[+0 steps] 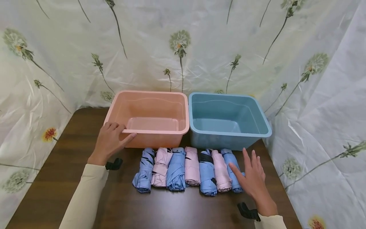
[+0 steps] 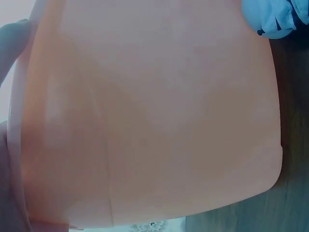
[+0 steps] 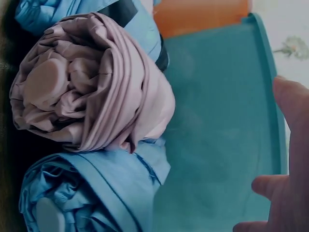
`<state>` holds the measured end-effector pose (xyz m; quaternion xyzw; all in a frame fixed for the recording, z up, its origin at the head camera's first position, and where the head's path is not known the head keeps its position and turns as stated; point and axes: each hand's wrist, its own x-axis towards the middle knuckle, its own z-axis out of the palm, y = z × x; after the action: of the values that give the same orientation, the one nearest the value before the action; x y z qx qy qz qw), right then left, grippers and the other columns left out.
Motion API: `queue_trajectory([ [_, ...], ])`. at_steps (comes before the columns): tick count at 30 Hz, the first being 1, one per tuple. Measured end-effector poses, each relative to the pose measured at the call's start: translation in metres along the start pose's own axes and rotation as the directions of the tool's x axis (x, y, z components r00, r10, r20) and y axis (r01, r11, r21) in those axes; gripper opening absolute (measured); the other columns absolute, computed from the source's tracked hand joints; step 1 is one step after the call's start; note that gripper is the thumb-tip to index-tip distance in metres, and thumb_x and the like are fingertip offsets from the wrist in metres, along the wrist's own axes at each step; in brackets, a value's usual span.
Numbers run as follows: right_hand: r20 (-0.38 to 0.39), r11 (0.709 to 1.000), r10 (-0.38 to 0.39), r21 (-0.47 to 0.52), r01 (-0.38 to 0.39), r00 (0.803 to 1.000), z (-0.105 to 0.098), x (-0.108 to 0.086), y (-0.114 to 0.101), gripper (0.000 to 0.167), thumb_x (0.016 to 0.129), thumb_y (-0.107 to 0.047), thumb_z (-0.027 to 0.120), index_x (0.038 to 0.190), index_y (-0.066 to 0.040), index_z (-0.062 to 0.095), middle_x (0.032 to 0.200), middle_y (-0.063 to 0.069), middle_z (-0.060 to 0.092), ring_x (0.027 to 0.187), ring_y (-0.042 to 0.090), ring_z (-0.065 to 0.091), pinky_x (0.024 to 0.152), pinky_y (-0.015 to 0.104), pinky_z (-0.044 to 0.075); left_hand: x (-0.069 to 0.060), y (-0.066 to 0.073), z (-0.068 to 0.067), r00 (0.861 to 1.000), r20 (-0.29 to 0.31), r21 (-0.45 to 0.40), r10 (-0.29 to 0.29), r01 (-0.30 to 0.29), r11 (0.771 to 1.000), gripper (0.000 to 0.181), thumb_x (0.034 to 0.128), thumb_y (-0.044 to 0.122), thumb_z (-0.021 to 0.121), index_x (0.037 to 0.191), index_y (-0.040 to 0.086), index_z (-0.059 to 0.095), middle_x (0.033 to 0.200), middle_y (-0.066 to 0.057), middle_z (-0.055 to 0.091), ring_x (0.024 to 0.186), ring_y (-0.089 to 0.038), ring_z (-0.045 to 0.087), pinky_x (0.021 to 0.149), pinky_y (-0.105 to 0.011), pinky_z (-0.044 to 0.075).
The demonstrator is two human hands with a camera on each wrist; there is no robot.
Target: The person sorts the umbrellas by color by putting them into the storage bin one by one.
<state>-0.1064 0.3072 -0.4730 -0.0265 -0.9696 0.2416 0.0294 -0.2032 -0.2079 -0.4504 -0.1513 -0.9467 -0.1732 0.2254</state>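
My left hand (image 1: 112, 140) is at the front left rim of the orange bin (image 1: 157, 132), its fingers over the edge and the thumb stretched along the front. A firm grip does not show. Spread and holding nothing, my right hand (image 1: 253, 175) hovers beside the rightmost blue folded umbrella (image 1: 233, 168). In the right wrist view, a pink folded umbrella (image 3: 145, 96) lies by that blue umbrella (image 3: 116, 188), in front of the blue bin (image 3: 212, 121). Other rolled umbrellas, blue (image 1: 175, 170) and pink (image 1: 192, 165), alternate along the row.
Both bins stand side by side at the back of the dark wooden table (image 1: 160, 210), with the umbrellas laid in front. A flower-printed sheet (image 1: 200, 47) hangs behind and along both sides. Each wrist wears a black strap mount (image 1: 114, 164).
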Motion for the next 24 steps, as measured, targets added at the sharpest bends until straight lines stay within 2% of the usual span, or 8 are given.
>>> queue_trajectory([
  [4, 0.012, 1.0, 0.02, 0.007, -0.02, 1.0, 0.002, -0.002, 0.005, 0.088, 0.091, -0.059, 0.05, 0.156, -0.02, 0.005, 0.159, 0.022, -0.005, 0.142, 0.049, -0.004, 0.09, 0.082, 0.009, 0.001, 0.001, 0.004, 0.997, -0.076, 0.003, 0.021, -0.021, 1.0, 0.053, 0.0813, 0.056, 0.066, 0.08, 0.004, 0.059, 0.078, -0.011, 0.053, 0.083, -0.032, 0.048, 0.091, -0.056, 0.037],
  [8, 0.051, 0.999, 0.042, 0.022, -0.043, 0.998, 0.006, -0.003, 0.008, 0.088, 0.092, -0.06, 0.049, 0.156, -0.019, 0.003, 0.158, 0.022, -0.006, 0.141, 0.052, -0.003, 0.09, 0.081, 0.012, 0.0, 0.001, 0.008, 0.987, -0.155, -0.007, 0.037, -0.039, 0.999, 0.067, 0.0841, 0.07, 0.051, 0.076, 0.004, 0.057, 0.075, -0.012, 0.054, 0.08, -0.035, 0.049, 0.101, -0.064, 0.027],
  [11, 0.08, 0.998, 0.052, 0.034, -0.055, 0.995, 0.009, -0.002, 0.011, 0.088, 0.092, -0.06, 0.048, 0.156, -0.018, 0.002, 0.158, 0.024, -0.004, 0.139, 0.056, 0.003, 0.09, 0.08, 0.016, 0.0, -0.001, 0.007, 0.982, -0.182, -0.008, 0.047, -0.049, 0.999, 0.073, 0.0842, 0.075, 0.045, 0.074, 0.003, 0.055, 0.071, -0.012, 0.051, 0.076, -0.035, 0.048, 0.099, -0.062, 0.03],
  [14, 0.099, 0.997, 0.061, 0.033, -0.065, 0.993, 0.013, -0.002, 0.014, 0.088, 0.093, -0.06, 0.046, 0.155, -0.018, 0.0, 0.157, 0.027, -0.001, 0.136, 0.06, 0.011, 0.089, 0.079, 0.019, 0.002, -0.002, 0.007, 0.983, -0.176, -0.002, 0.058, -0.059, 0.998, 0.067, 0.0835, 0.07, 0.053, 0.072, 0.004, 0.052, 0.068, -0.01, 0.048, 0.074, -0.033, 0.045, 0.095, -0.059, 0.034],
  [18, 0.101, 0.997, 0.053, 0.043, -0.057, 0.994, 0.015, 0.0, 0.018, 0.087, 0.095, -0.058, 0.046, 0.155, -0.016, 0.0, 0.155, 0.03, 0.006, 0.133, 0.06, 0.017, 0.091, 0.078, 0.021, 0.002, -0.004, 0.007, 0.984, -0.171, 0.0, 0.06, -0.061, 0.998, 0.055, 0.0777, 0.057, 0.067, 0.072, 0.004, 0.052, 0.068, -0.009, 0.047, 0.072, -0.032, 0.045, 0.09, -0.056, 0.036],
  [24, 0.118, 0.996, 0.055, 0.059, -0.062, 0.991, 0.018, 0.002, 0.021, 0.088, 0.094, -0.057, 0.048, 0.155, -0.015, 0.001, 0.152, 0.032, 0.014, 0.133, 0.055, 0.024, 0.092, 0.073, 0.028, 0.001, -0.003, 0.009, 0.978, -0.195, -0.009, 0.074, -0.077, 0.997, 0.052, 0.0736, 0.051, 0.072, 0.07, 0.004, 0.052, 0.066, -0.008, 0.046, 0.07, -0.03, 0.044, 0.079, -0.051, 0.038],
])
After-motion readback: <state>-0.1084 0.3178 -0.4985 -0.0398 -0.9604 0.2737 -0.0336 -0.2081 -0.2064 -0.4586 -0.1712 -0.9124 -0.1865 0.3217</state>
